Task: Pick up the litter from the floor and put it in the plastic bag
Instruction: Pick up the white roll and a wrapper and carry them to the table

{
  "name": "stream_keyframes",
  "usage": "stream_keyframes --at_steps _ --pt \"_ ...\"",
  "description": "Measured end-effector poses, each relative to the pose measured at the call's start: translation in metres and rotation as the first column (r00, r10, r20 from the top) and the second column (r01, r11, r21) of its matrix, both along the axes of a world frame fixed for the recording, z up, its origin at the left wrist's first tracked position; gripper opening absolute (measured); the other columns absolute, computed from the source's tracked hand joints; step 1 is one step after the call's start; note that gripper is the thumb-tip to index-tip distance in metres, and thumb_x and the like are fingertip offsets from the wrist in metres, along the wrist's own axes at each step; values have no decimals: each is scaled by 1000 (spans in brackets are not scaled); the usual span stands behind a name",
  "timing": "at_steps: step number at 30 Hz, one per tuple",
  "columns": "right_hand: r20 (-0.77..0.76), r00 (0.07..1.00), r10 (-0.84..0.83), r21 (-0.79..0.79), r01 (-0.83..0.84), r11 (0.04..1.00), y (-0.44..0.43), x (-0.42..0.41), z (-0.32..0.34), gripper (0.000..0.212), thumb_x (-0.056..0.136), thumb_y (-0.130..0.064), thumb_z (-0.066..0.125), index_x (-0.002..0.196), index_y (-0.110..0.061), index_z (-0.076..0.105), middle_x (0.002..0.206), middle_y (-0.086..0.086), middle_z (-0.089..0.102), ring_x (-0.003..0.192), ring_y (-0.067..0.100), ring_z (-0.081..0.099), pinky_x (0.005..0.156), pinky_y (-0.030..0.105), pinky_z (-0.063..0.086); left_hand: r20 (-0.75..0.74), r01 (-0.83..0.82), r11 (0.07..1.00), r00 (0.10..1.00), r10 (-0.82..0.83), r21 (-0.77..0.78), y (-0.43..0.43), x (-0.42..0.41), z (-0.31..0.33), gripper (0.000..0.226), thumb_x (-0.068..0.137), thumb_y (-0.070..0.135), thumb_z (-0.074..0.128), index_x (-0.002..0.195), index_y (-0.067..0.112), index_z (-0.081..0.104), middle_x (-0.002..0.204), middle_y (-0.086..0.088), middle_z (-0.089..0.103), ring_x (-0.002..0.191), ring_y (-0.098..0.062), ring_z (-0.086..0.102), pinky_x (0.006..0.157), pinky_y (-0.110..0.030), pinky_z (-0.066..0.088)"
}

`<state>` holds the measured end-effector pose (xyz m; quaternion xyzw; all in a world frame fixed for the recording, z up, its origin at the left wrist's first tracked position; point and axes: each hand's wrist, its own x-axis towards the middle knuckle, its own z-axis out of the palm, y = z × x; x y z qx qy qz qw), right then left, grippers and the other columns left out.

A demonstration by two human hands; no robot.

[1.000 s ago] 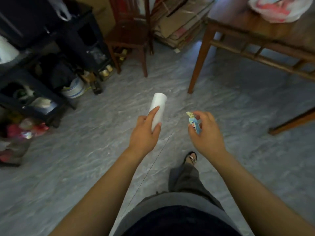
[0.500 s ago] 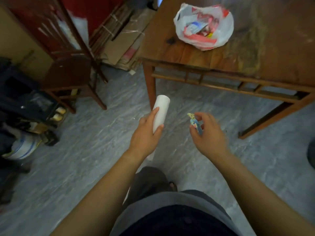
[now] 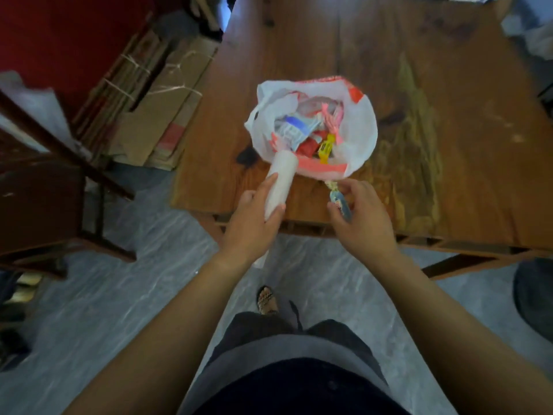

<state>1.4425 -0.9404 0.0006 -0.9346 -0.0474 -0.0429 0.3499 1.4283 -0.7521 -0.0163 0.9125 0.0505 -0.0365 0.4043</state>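
A white and red plastic bag [image 3: 356, 121] sits open on the wooden table [image 3: 449, 145], with several wrappers inside. My left hand [image 3: 251, 226] grips a white paper roll [image 3: 279, 181]; its far end touches the bag's near left rim. My right hand [image 3: 362, 223] pinches a small blue wrapper [image 3: 339, 202] just in front of the bag's near edge, above the table.
Flattened cardboard [image 3: 155, 115] is stacked on the floor left of the table. A dark wooden chair [image 3: 45, 199] stands at the left. A dark round object [image 3: 535, 292] lies on the grey floor at the right. My sandalled foot [image 3: 266, 301] is below the table edge.
I have walked up to the table, and the bag has come from the far top of view to right in front of my hands. Both hands still hold their items and have reached forward.
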Motion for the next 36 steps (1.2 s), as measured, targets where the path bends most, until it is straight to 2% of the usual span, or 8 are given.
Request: stream_keyframes --at_steps 5,9,13,18,22,26,31,36 --pt "-62 997 -54 47 57 997 1 84 10 39 87 -34 59 123 -21 47 124 0 53 103 14 56 79 27 52 -10 -3 1000 1000 3 3 -6 64 4 55 94 38 44 143 39 18 131 -8 40 102 -10 42 82 -24 38" --pt "-61 998 6 76 -1 997 0 134 12 40 87 -32 59 123 -21 46 123 1 54 105 14 56 85 34 54 -17 -53 998 998 53 -15 -10 92 0 56 94 39 45 142 41 17 134 -8 40 105 -13 45 82 -25 40" --pt "-88 992 94 35 -92 995 -1 192 -1 42 89 -38 53 127 -21 43 133 0 49 118 18 49 100 37 43 -32 -175 984 984 174 -33 -22 113 2 55 94 39 46 142 40 21 134 -8 41 113 -21 48 84 -27 42" --pt "-59 985 163 -156 -171 973 -35 239 -23 50 89 -37 53 133 -19 38 148 6 30 136 26 26 110 45 28 -30 -297 955 954 297 12 -46 125 -4 55 93 41 46 142 40 21 138 -5 40 116 -16 44 86 -26 41" --pt "-129 985 118 -208 -143 968 -71 260 -40 58 88 -47 50 136 -21 31 150 8 23 137 29 23 108 46 27 -22 -330 942 943 332 55 -72 145 -7 57 92 38 49 143 36 25 142 -6 40 122 -21 44 89 -27 37" --pt "-301 930 213 0 -223 975 -93 271 -47 44 91 -38 50 130 -21 40 139 3 42 122 22 45 95 29 34 -41 -337 937 939 342 87 -98 171 -5 56 92 35 51 142 38 27 144 -5 37 125 -20 40 91 -26 34" --pt "-232 949 214 10 -218 976 -120 283 -40 39 91 -23 53 129 -14 46 133 8 52 120 25 49 100 34 39 -102 -249 952 958 269 177 -115 203 -8 56 90 38 53 139 40 29 142 -4 40 124 -20 40 96 -30 36" --pt "-199 952 231 56 -224 973 -143 290 -36 37 91 -24 54 127 -15 48 130 6 53 116 23 52 94 28 39 -166 -183 952 960 227 244 -125 221 -18 54 87 39 57 137 39 35 138 -3 47 121 -21 44 96 -34 39"
